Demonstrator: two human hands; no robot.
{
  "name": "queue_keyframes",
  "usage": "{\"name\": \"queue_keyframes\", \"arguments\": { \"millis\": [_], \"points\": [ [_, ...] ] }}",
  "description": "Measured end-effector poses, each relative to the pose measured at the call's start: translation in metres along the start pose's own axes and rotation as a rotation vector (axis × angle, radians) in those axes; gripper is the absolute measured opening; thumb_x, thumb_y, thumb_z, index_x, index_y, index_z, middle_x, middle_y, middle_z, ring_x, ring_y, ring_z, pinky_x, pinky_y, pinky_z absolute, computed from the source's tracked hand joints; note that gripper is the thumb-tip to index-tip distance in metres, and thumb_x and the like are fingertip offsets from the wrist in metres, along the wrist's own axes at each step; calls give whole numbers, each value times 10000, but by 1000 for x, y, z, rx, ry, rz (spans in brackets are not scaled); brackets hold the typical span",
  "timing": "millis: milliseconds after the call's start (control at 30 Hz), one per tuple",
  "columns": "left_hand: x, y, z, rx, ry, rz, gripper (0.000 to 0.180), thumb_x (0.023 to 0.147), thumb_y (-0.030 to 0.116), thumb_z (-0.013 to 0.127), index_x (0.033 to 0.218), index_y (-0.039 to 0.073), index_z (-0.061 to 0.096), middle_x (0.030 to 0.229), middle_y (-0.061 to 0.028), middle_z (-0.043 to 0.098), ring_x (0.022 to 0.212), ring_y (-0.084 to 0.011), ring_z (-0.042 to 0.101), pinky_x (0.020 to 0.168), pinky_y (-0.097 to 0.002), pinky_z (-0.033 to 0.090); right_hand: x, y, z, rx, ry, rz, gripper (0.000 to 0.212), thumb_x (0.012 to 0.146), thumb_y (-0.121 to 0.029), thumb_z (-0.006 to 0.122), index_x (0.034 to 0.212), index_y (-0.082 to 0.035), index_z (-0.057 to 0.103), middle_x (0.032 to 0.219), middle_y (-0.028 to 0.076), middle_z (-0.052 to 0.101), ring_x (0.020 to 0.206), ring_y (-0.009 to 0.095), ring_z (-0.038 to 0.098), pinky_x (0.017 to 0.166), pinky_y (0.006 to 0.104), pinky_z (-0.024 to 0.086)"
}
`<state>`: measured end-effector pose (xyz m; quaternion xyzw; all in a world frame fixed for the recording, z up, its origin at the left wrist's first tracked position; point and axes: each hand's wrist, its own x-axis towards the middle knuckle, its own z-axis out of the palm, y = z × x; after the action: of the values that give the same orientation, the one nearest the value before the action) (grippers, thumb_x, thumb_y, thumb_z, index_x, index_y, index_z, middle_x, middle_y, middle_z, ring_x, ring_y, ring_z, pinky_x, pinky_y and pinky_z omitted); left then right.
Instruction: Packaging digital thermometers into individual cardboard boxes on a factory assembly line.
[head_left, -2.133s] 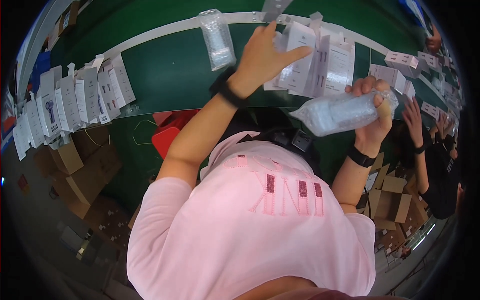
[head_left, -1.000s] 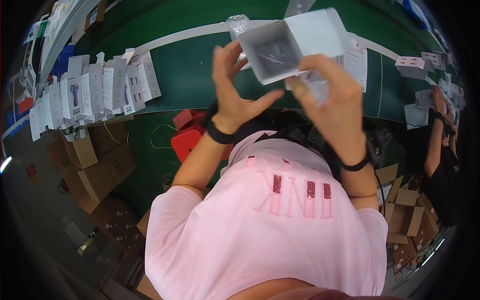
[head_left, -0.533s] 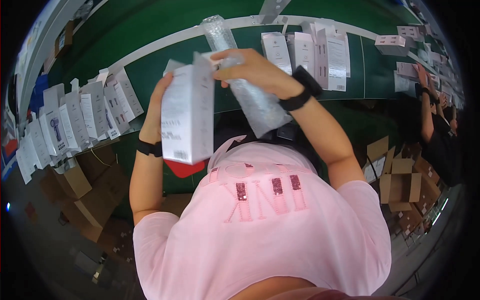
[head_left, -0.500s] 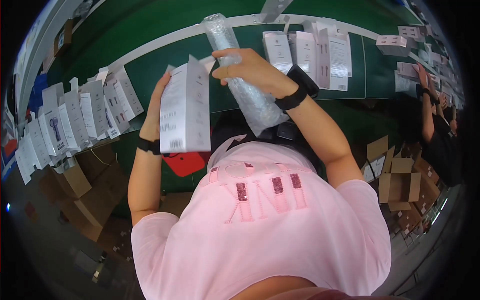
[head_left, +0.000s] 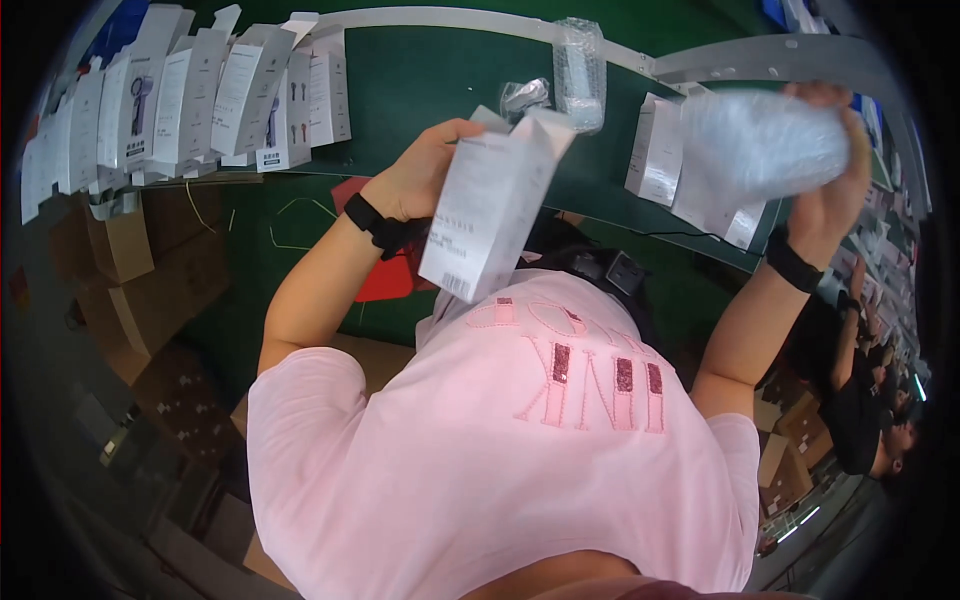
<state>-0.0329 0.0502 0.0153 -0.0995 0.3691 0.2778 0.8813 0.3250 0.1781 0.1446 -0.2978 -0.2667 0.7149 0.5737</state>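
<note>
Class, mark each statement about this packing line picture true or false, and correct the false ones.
1. The left hand holds a white cardboard carton. True.
2. The right hand is empty. False: it grips a clear bubble-wrapped bundle.
3. The long conveyor belt is red. False: it is green.
4. Both wrists wear black bands. True.
5. White cartons stand in a row on the belt's left. True.

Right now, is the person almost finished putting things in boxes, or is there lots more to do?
Partly done, it seems. A row of white boxes already stands on the green conveyor belt. In hand: the left hand holds an open white box, and the right hand lifts a bubble-wrapped item, not yet inside. Another bubble-wrapped item waits on the belt, so more remains.
</note>
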Motion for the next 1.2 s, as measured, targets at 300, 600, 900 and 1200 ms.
{"name": "queue_keyframes", "arguments": {
  "millis": [300, 600, 900, 1200],
  "points": [
    [15, -47, 84, 687, -85, 897, 398, 961, 334, 443, 1081, -22, 573, 958, -116, 621, 804, -198, 618, 769, -339, 479, -6, 43, 141, -88, -606, -469, 166, 801, -31, 678, 922, -26, 564, 842, 27, 645, 695, 86, 597, 644, 209, 505],
    [-10, -77, 108, 1007, -14, 1227, 477, 962, 338, 398, 1143, -61, 586, 792, -170, 612, 726, -235, 567, 706, -348, 457, -25, 48, 88, -267, -682, 189, 157, 838, -51, 573, 979, 2, 529, 969, 150, 579, 875, 257, 604, 816, 373, 492],
    [16, -83, 82, 675, -80, 1108, 437, 958, 270, 348, 1076, -59, 611, 839, -150, 649, 758, -194, 572, 758, -327, 459, -44, 73, 88, -397, -501, -332, 134, 879, 2, 524, 1006, -24, 492, 979, 173, 545, 797, 266, 565, 770, 427, 495],
    [1, -72, 96, 113, -35, 644, 397, 991, 255, 292, 1141, 2, 559, 1038, -104, 626, 897, -169, 597, 841, -280, 460, -27, 42, 120, -521, -720, -292, 135, 900, -12, 502, 981, -116, 534, 1006, 121, 468, 890, 276, 487, 838, 489, 454]
  ]
}}
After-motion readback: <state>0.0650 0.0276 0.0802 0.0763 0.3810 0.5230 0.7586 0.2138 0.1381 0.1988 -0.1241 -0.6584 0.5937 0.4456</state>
